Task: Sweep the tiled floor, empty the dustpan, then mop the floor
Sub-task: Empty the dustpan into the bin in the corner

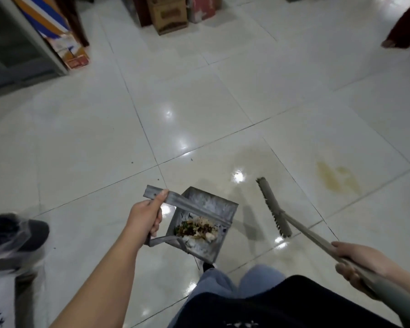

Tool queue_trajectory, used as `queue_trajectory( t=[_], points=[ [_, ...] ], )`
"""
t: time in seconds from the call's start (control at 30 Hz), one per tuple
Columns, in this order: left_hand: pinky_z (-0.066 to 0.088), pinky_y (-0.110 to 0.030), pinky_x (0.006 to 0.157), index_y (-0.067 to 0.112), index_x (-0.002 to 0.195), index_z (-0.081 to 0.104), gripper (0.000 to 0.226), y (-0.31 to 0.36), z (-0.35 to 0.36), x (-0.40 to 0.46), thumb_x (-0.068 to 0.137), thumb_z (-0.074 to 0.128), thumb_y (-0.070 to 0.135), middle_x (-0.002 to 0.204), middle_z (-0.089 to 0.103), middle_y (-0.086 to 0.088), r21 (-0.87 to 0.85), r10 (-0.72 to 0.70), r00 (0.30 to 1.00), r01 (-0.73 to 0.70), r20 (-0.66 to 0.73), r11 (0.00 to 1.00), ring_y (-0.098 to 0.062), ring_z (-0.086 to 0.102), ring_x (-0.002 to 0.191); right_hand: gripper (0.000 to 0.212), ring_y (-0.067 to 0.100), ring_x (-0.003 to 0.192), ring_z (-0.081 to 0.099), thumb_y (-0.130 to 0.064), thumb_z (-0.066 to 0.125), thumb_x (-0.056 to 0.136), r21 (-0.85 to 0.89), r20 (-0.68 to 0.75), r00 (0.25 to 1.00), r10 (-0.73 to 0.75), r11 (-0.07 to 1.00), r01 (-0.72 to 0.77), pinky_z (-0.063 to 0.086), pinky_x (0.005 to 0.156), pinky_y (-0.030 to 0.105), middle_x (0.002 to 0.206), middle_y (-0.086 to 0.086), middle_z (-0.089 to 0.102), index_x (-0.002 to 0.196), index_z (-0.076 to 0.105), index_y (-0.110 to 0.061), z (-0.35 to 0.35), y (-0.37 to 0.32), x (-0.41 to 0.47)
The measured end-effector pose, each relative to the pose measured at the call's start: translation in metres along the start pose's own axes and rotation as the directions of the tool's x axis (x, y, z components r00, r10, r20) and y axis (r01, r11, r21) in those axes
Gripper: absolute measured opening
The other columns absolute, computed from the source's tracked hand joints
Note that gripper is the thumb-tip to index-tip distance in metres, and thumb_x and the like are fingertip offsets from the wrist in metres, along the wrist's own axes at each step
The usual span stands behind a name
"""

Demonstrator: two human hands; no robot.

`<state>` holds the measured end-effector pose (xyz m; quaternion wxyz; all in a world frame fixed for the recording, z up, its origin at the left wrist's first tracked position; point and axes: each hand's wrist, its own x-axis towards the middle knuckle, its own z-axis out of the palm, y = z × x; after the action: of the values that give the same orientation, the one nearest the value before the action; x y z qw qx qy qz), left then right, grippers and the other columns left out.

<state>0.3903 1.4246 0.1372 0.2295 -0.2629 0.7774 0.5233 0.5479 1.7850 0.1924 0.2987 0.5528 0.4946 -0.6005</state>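
Observation:
My left hand (pixel 145 217) grips the metal handle of a grey metal dustpan (pixel 205 204), held above the white tiled floor (pixel 199 102). A heap of swept scraps (pixel 195 229) lies inside the pan. My right hand (pixel 355 261) is closed around the long grey handle of a broom (pixel 273 207), whose narrow brush head hovers at or just over the floor to the right of the dustpan. My legs in jeans show at the bottom centre.
A yellowish stain (pixel 336 178) marks the tile at the right. Cardboard boxes (pixel 168 15) stand at the far wall, more boxes (pixel 64 43) lean at the far left beside a glass door. A dark covered object (pixel 12 235) sits at the left edge. Another person's foot (pixel 388 43) is far right.

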Motion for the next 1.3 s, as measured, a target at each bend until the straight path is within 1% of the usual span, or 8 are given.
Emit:
queue_trajectory(
  t=[0.17,0.37,0.5,0.67,0.87,0.97,1.1,1.3],
  points=[
    [0.033,-0.02,0.035,0.011,0.047,0.04,0.059,0.025,-0.026,0.051,0.079,0.061,0.057,0.029,0.034,0.002,-0.012,-0.016,0.998,0.015,-0.067,1.0,-0.012,0.03,0.024,0.021,0.007,0.018,0.027,-0.011,0.037,0.097,-0.076,0.026,0.998,-0.049,0.996,0.051,0.03,0.027,0.006,0.034,0.005,0.036,0.114,0.045,-0.021,0.049,-0.082,0.018],
    [0.036,-0.024,0.042,0.009,0.05,0.042,0.06,0.061,-0.059,0.118,0.08,0.059,0.058,0.032,0.036,0.0,-0.014,-0.073,0.966,0.071,-0.246,0.997,-0.016,0.034,0.03,0.019,0.008,0.019,0.029,-0.012,0.039,0.097,-0.228,0.097,0.995,-0.035,0.972,0.056,0.03,0.025,0.008,0.042,0.006,0.035,0.113,0.047,-0.02,0.113,-0.203,0.072],
    [0.03,-0.02,0.034,0.01,0.052,0.042,0.058,0.08,-0.081,0.146,0.078,0.061,0.057,0.03,0.037,0.003,-0.07,-0.186,0.914,0.172,-0.362,0.983,-0.013,0.033,0.028,0.016,0.008,0.019,0.03,-0.012,0.038,0.097,-0.351,0.149,0.989,0.0,0.935,0.053,0.029,0.026,0.008,0.036,0.006,0.037,0.108,0.048,-0.02,0.155,-0.284,0.101],
    [0.034,-0.025,0.043,0.011,0.055,0.046,0.054,0.102,-0.107,0.187,0.079,0.06,0.057,0.043,0.044,-0.004,-0.139,-0.241,0.851,0.199,-0.466,0.97,-0.019,0.039,0.038,0.037,0.006,0.018,0.03,-0.012,0.037,0.098,-0.519,0.138,0.989,0.049,0.854,0.03,0.029,0.026,0.006,0.033,0.004,0.037,0.134,0.043,-0.017,0.222,-0.375,0.123],
    [0.038,-0.026,0.044,0.012,0.055,0.045,0.057,0.119,-0.131,0.237,0.074,0.06,0.064,0.036,0.042,0.004,-0.211,-0.31,0.819,0.234,-0.482,0.949,-0.013,0.037,0.032,0.041,0.007,0.019,0.031,-0.015,0.038,0.098,-0.591,0.133,0.985,0.113,0.807,-0.013,0.03,0.027,0.006,0.037,0.004,0.036,0.139,0.037,-0.016,0.299,-0.44,0.143],
    [0.038,-0.027,0.045,0.011,0.056,0.045,0.056,0.124,-0.148,0.267,0.077,0.059,0.061,0.043,0.043,-0.001,-0.23,-0.332,0.811,0.248,-0.482,0.941,-0.016,0.037,0.035,0.042,0.007,0.018,0.032,-0.016,0.038,0.098,-0.599,0.128,0.982,0.138,0.8,-0.035,0.031,0.026,0.007,0.031,0.004,0.037,0.139,0.035,-0.015,0.34,-0.466,0.151],
    [0.04,-0.027,0.046,0.011,0.054,0.044,0.059,0.131,-0.178,0.301,0.076,0.058,0.064,0.037,0.041,0.001,-0.247,-0.361,0.824,0.276,-0.436,0.929,-0.016,0.038,0.036,0.041,0.007,0.018,0.031,-0.015,0.035,0.098,-0.636,0.105,0.987,0.121,0.772,-0.027,0.029,0.026,0.006,0.034,0.004,0.036,0.139,0.034,-0.015,0.399,-0.496,0.149],
    [0.039,-0.026,0.046,0.01,0.05,0.045,0.061,0.144,-0.23,0.338,0.079,0.057,0.063,0.033,0.041,0.001,-0.343,-0.423,0.787,0.285,-0.448,0.895,-0.017,0.039,0.035,0.045,0.008,0.018,0.03,-0.015,0.036,0.098,-0.699,0.123,0.985,0.121,0.715,-0.001,0.03,0.026,0.006,0.031,0.003,0.036,0.142,0.03,-0.013,0.492,-0.553,0.143]
  ],
)
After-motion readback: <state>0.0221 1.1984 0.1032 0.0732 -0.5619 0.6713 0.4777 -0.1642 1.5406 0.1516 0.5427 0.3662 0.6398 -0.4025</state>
